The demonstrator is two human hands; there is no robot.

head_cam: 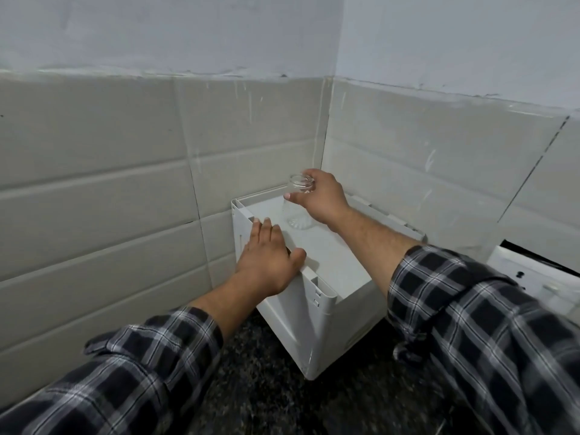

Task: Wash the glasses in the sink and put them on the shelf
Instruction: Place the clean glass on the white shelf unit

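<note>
Your right grip [320,199] pinches the clear glass [295,216] by its upper end at the back of the white shelf [329,262]; your left grip [268,260] lies flat, fingers straight, on its left edge.

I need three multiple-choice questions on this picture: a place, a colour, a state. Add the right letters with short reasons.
1. Where is the glass? A) on the dark counter B) at the top of the shelf C) in a sink
2. Which colour has the shelf? A) red B) white C) black
3. How is the left hand? A) flat on the shelf's edge B) gripping the glass C) in a fist
Answers: B, the right hand holds it there by the rim; B, its panels are white; A, straight fingers lie on the edge.
</note>
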